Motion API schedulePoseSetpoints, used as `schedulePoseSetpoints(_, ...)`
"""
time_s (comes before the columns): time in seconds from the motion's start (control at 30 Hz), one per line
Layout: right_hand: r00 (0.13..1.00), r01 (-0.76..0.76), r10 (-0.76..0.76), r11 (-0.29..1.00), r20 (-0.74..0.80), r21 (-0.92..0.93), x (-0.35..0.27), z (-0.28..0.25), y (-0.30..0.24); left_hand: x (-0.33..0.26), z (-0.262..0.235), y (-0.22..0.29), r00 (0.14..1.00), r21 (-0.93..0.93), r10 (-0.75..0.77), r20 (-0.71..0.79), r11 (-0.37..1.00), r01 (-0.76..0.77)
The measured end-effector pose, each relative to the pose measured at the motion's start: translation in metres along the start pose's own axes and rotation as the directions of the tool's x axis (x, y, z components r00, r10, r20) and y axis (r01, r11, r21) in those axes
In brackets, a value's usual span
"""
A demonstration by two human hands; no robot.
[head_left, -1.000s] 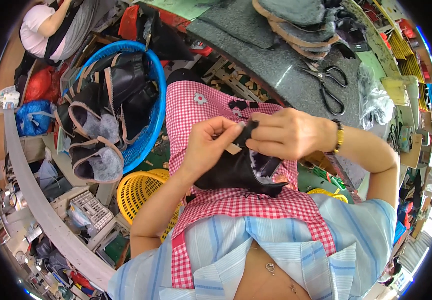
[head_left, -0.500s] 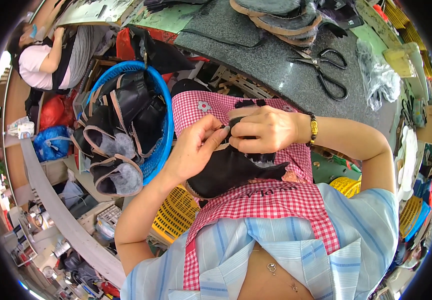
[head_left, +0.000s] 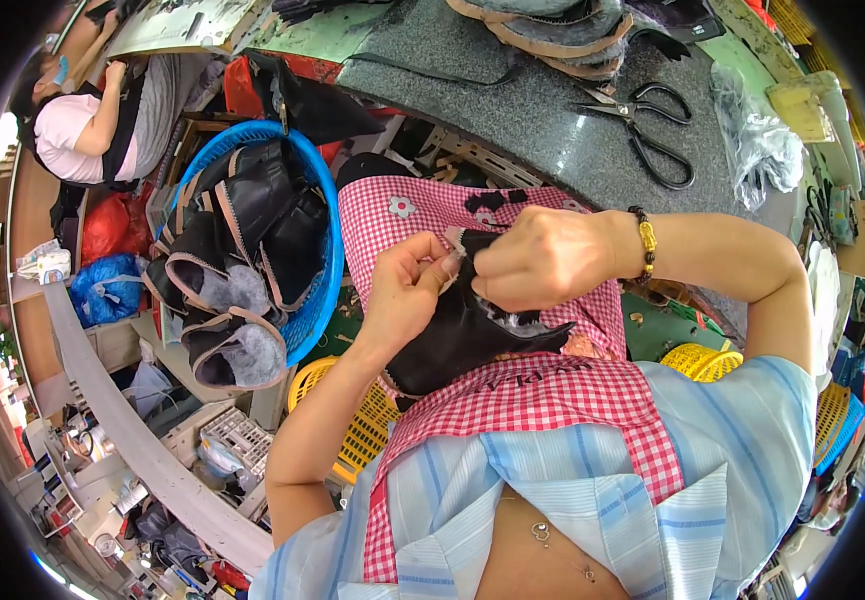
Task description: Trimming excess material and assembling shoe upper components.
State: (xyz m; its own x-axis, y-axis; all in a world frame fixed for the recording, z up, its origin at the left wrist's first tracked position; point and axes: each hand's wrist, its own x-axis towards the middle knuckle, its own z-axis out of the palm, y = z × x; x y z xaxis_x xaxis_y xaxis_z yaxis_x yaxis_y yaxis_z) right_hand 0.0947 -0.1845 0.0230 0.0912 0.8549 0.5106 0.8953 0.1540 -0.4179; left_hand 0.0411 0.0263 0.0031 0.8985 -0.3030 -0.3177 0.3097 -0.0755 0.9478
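While the left hand (head_left: 402,300) is pinching the pale edge of a black upper (head_left: 452,345) narrowly between thumb and finger in the head view, the right hand (head_left: 547,258) is gripping the same piece just beside it, its fingers curling in tightly and partly hiding their tips. The upper is lying across the person's lap, over a red-and-white checked apron (head_left: 512,400), with grey fleece showing at its right side. To the left, a blue basket (head_left: 335,250) is holding more black uppers (head_left: 270,205). On the far side, black-handled scissors (head_left: 630,118) are resting on a grey tabletop (head_left: 432,100), between fleece-lined pieces (head_left: 552,40) and clear plastic (head_left: 760,145). At far left, another person (head_left: 77,130) is sitting.
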Motion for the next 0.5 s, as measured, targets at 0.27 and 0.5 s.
schedulePoseSetpoints(0.27, 0.668, -0.585, 0.721, 0.663, -0.187, 0.467, 0.009, 0.034, -0.039, -0.022, -0.028, 0.001, 0.977, 0.182, 0.164, -0.137, 0.974, -0.138)
schedulePoseSetpoints(0.5, 0.427, -0.328, 0.752, -0.388, 0.502, 0.861, 0.016, 0.068, -0.037, -0.04, -0.015, -0.004, 0.938, 0.048, 0.176, -0.299, 0.984, -0.17)
